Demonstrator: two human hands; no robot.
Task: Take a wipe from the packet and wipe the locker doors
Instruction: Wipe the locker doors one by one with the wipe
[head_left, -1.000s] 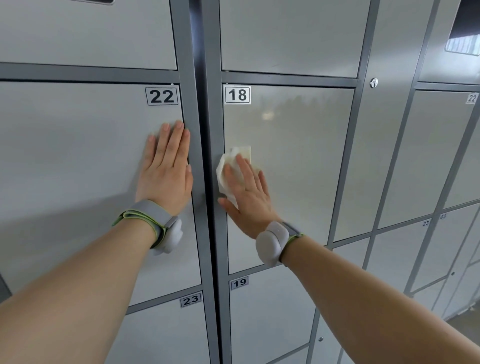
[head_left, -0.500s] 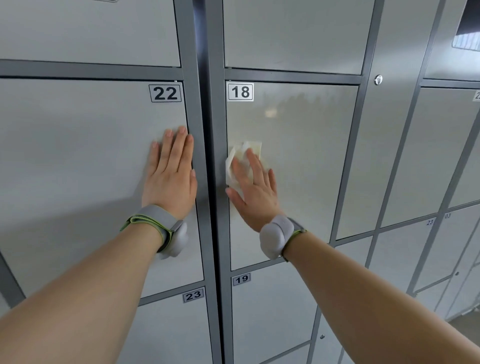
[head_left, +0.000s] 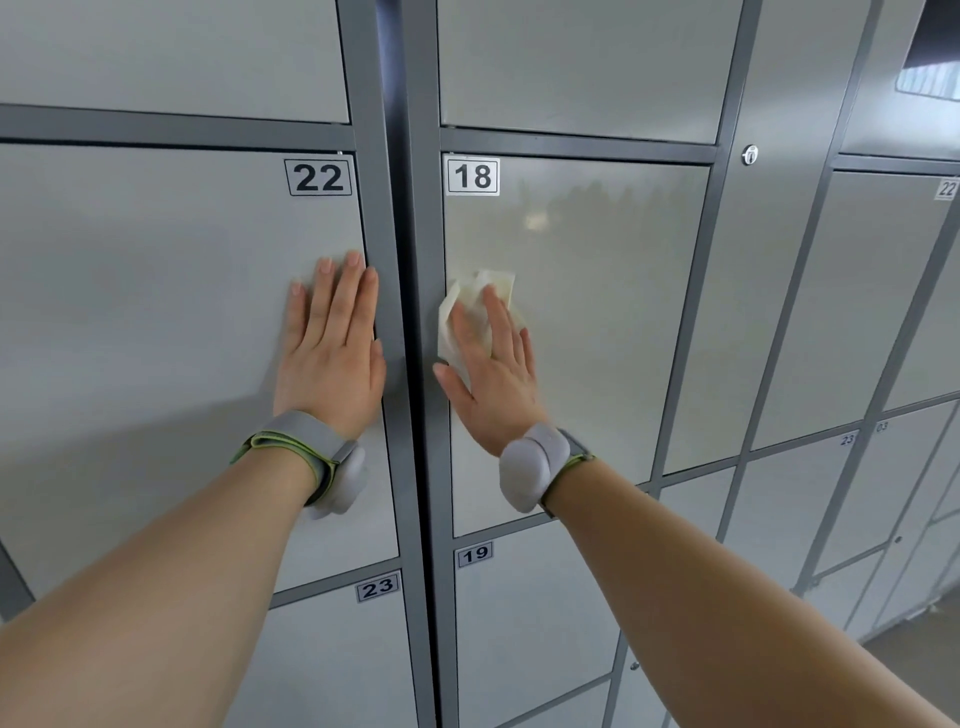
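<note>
The right hand (head_left: 491, 379), fingers flat, presses a crumpled white wipe (head_left: 475, 306) against pale grey metal locker door 18 (head_left: 597, 322) (left hand (head_left: 332, 353) lies flat on door 22 (head_left: 156, 338)); unpinched, the wipe may slip loose.

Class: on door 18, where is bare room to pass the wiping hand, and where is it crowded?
Free: door 18 between the right hand and the right frame, and between the wipe and the 18 label. Crowded: its left edge, where wipe and hand border the post.

The wipe (head_left: 500, 281) lies between the right grip (head_left: 493, 379) and door 18 (head_left: 597, 322). Door 22 (head_left: 156, 322), under the left grip (head_left: 332, 358), is just left.
</note>
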